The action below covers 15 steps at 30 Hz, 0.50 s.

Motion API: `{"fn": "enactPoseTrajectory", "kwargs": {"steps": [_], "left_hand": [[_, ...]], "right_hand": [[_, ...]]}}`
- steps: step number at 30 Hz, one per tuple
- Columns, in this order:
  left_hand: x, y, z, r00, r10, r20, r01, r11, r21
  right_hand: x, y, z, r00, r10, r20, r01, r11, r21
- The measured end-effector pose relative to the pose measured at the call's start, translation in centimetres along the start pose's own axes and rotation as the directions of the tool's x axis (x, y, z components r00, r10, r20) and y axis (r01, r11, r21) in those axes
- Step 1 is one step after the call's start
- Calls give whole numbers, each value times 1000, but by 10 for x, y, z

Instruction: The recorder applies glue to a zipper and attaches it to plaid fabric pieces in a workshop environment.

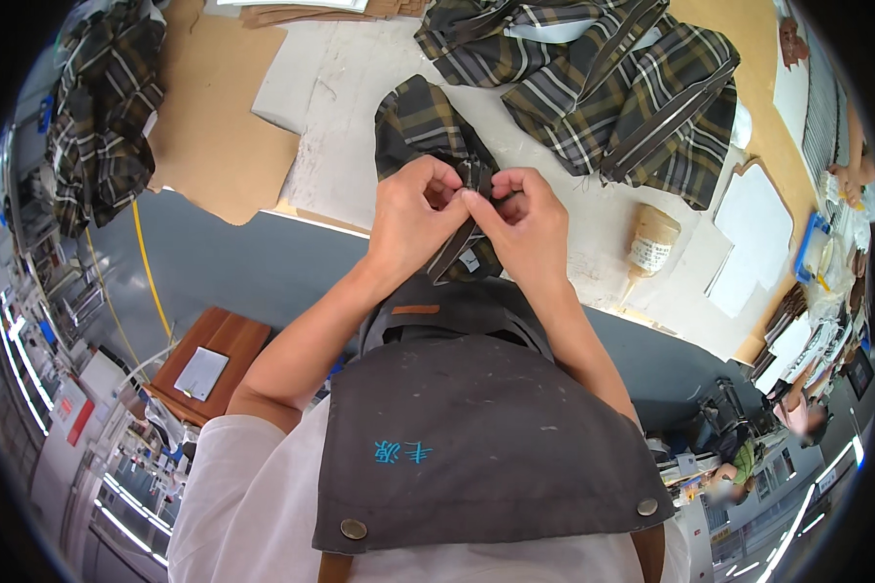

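Note:
A plaid fabric piece (420, 124) in black, olive and white lies at the table's front edge, its lower end hanging toward my apron. My left hand (410, 216) and my right hand (527, 225) meet over it, fingers closed in a pinch on its edge. A dark strip (454, 249) runs down from beneath my fingers along the cloth. What lies exactly between the fingertips is too small to make out. Below them, a small white label (470, 259) shows on the fabric.
More plaid pieces (603, 102) with dark strips lie at the back right. A bottle with a nozzle (652, 241) is right of my hand, near white sheets (752, 238). Brown paper patterns (219, 117) and bunched plaid cloth (107, 112) are left. A wooden stool (219, 364) stands below.

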State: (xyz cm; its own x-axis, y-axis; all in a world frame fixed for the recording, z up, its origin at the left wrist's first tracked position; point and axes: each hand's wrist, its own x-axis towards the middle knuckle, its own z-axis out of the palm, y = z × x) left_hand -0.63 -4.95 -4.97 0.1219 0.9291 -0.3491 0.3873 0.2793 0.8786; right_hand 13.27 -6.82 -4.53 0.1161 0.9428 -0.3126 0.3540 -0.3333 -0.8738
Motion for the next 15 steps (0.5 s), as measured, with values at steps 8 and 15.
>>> {"fn": "enactPoseTrajectory", "kwargs": {"steps": [8, 15], "left_hand": [[1, -3, -6, 977, -188, 104, 208, 950, -234], [10, -2, -18, 950, -254, 180, 307, 853, -422]], "right_hand": [[6, 17, 8, 999, 23, 23, -26, 987, 159], [6, 17, 4, 953, 213, 217, -297, 811, 505]]}}
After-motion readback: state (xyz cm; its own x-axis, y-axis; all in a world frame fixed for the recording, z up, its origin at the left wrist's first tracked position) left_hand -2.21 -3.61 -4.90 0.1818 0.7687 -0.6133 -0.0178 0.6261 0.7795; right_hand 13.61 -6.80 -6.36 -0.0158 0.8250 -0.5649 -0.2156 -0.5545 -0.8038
